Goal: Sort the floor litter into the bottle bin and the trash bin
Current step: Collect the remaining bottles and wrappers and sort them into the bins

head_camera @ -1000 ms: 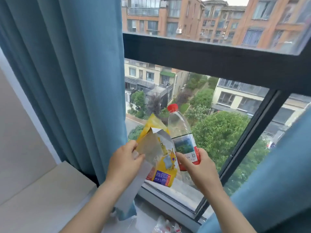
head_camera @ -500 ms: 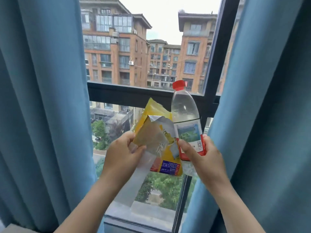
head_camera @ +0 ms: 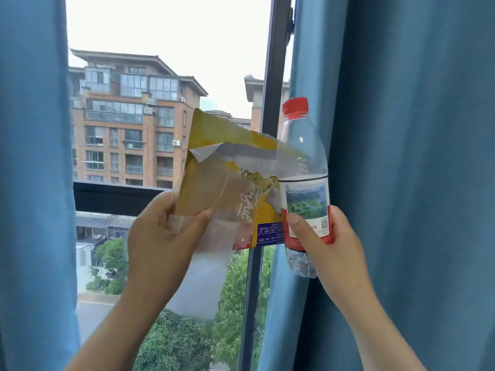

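I hold both pieces of litter up in front of a window. My left hand pinches a torn yellow snack wrapper together with a translucent plastic bag that hangs below it. My right hand grips a clear plastic bottle with a red cap and a red-edged label, held upright. The bottle's left side overlaps the wrapper's right edge. Neither bin is in view, and the floor is out of sight.
Blue curtains hang at both sides, the left curtain and the right curtain close behind the bottle. A dark window frame runs vertically between my hands, with a dark horizontal bar at left. Buildings and trees lie outside.
My view has tilted up and swung right: the sill and floor have dropped out of sight. Both hands have risen and look closer, still holding the wrapper, bag and bottle.
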The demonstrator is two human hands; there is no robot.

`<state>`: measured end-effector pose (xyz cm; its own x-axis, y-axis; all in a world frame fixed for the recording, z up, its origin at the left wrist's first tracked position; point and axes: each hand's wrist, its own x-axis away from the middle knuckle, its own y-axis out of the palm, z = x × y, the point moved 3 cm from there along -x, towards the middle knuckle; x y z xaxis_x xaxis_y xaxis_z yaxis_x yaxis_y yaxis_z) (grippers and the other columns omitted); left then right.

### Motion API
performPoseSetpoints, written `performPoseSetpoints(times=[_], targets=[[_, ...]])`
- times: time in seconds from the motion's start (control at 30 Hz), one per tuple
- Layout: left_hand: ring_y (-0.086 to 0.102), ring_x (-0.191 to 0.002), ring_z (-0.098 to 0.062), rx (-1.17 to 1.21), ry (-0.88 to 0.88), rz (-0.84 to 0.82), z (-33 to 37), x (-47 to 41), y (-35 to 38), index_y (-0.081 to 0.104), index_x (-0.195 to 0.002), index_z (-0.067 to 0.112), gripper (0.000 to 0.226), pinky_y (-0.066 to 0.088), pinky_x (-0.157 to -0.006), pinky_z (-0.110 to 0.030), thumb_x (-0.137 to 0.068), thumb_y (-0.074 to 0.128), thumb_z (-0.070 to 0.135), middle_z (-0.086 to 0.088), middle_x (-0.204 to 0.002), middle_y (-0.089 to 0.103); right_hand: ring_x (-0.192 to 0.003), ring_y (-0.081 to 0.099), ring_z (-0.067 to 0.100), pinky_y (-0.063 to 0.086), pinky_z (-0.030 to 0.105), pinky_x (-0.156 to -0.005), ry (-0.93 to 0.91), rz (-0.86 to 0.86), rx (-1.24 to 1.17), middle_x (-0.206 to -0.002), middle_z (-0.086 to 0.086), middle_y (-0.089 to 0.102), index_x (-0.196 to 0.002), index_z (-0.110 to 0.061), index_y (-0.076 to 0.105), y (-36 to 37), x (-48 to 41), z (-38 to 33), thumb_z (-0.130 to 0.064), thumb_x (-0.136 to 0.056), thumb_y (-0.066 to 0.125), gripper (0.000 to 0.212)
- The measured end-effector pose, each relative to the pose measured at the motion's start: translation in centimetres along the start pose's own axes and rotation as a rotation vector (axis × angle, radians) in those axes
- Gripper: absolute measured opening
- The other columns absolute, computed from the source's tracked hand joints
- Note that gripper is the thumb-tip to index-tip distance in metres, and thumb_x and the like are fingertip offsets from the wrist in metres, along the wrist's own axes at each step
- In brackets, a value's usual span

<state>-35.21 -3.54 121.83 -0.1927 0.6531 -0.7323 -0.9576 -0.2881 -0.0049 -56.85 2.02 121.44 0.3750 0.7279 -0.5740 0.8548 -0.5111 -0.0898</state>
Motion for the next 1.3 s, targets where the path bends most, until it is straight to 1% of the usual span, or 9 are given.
performPoseSetpoints(times=[0.13, 0.3, 0.6, 0.7, 0.9, 1.07, 1.13, 1.23, 1.3], targets=[[0.058, -0.065, 0.001, 0.101, 0.021, 0.066, 2.4, 0.5, 0.8, 0.063, -0.075, 0.025, 0.016, 0.042, -0.055, -0.008, -0.074, 0.079, 0.025, 0.014, -0.083, 0.066, -0.070, 0.066, -0.004, 0.047, 0.008, -0.055, -0.045, 0.016, -0.044, -0.080, -0.022, 0.070, -0.094, -0.031, 0.059, -2.0, -0.3, -2.0, -0.050, -0.068, 0.065, 0.033], [0.061, -0.065, 0.003, 0.216, 0.012, 0.108, 4.8, 0.9, 2.7, 0.065, -0.079, 0.025, 0.014, 0.045, -0.055, -0.005, -0.076, 0.077, 0.019, 0.014, -0.084, 0.069, -0.070, 0.067, -0.004, 0.049, 0.011, -0.054, -0.092, 0.056, -0.057, -0.080, -0.023, 0.070, -0.092, -0.034, 0.059, -4.5, -0.6, -3.3, -0.056, -0.059, 0.062, 0.040], [0.061, -0.065, 0.005, 0.336, 0.041, 0.081, 8.8, 1.6, 8.9, 0.061, -0.075, 0.031, 0.022, 0.044, -0.053, -0.004, -0.070, 0.082, 0.029, 0.020, -0.081, 0.068, -0.076, 0.067, -0.002, 0.048, 0.008, -0.059, -0.179, 0.187, -0.044, -0.085, -0.019, 0.071, -0.096, -0.033, 0.061, -11.5, -1.1, -4.8, -0.056, -0.058, 0.063, 0.044], [0.060, -0.064, 0.007, 0.384, 0.055, 0.042, 10.3, 2.0, 11.7, 0.061, -0.074, 0.031, 0.019, 0.044, -0.052, -0.004, -0.073, 0.078, 0.023, 0.022, -0.078, 0.067, -0.078, 0.067, -0.002, 0.047, 0.007, -0.059, -0.186, 0.251, -0.015, -0.087, -0.020, 0.071, -0.097, -0.034, 0.061, -14.4, -1.1, -5.0, -0.056, -0.058, 0.063, 0.044], [0.061, -0.063, 0.000, 0.482, 0.053, -0.083, 12.8, 4.1, 17.7, 0.062, -0.075, 0.021, 0.015, 0.043, -0.050, -0.005, -0.075, 0.077, 0.019, 0.009, -0.079, 0.067, -0.076, 0.067, -0.002, 0.048, 0.008, -0.058, -0.191, 0.362, 0.063, -0.086, -0.020, 0.070, -0.097, -0.032, 0.060, -20.9, 0.1, -5.4, -0.053, -0.059, 0.064, 0.044], [0.064, -0.067, -0.012, 0.566, 0.014, -0.210, 15.1, 7.3, 23.2, 0.064, -0.077, 0.024, 0.015, 0.050, -0.053, -0.019, -0.074, 0.078, 0.022, 0.006, -0.078, 0.069, -0.081, 0.066, -0.004, 0.048, 0.006, -0.060, -0.176, 0.455, 0.153, -0.090, -0.023, 0.070, -0.102, -0.033, 0.059, -26.8, 2.1, -5.3, -0.053, -0.061, 0.064, 0.045], [0.064, -0.069, -0.011, 0.586, 0.004, -0.257, 16.1, 8.7, 25.4, 0.063, -0.078, 0.026, 0.015, 0.051, -0.053, -0.022, -0.073, 0.078, 0.025, 0.010, -0.080, 0.069, -0.084, 0.065, -0.007, 0.048, 0.005, -0.060, -0.159, 0.502, 0.201, -0.091, -0.027, 0.068, -0.101, -0.036, 0.057, -29.1, 3.1, -5.1, -0.056, -0.060, 0.063, 0.046], [0.064, -0.071, -0.005, 0.645, -0.024, -0.343, 17.9, 10.9, 28.9, 0.062, -0.079, 0.030, 0.016, 0.049, -0.055, -0.020, -0.074, 0.077, 0.028, 0.017, -0.081, 0.069, -0.087, 0.061, -0.014, 0.046, 0.003, -0.057, -0.113, 0.592, 0.266, -0.090, -0.035, 0.064, -0.098, -0.041, 0.054, -32.8, 4.5, -4.7, -0.061, -0.055, 0.059, 0.047], [0.064, -0.071, -0.007, 0.689, -0.039, -0.415, 19.0, 12.3, 31.3, 0.062, -0.079, 0.029, 0.015, 0.051, -0.058, -0.024, -0.074, 0.076, 0.028, 0.015, -0.081, 0.069, -0.089, 0.059, -0.017, 0.046, 0.003, -0.055, -0.084, 0.666, 0.332, -0.091, -0.037, 0.062, -0.100, -0.044, 0.052, -35.2, 5.4, -4.5, -0.067, -0.053, 0.056, 0.052]])
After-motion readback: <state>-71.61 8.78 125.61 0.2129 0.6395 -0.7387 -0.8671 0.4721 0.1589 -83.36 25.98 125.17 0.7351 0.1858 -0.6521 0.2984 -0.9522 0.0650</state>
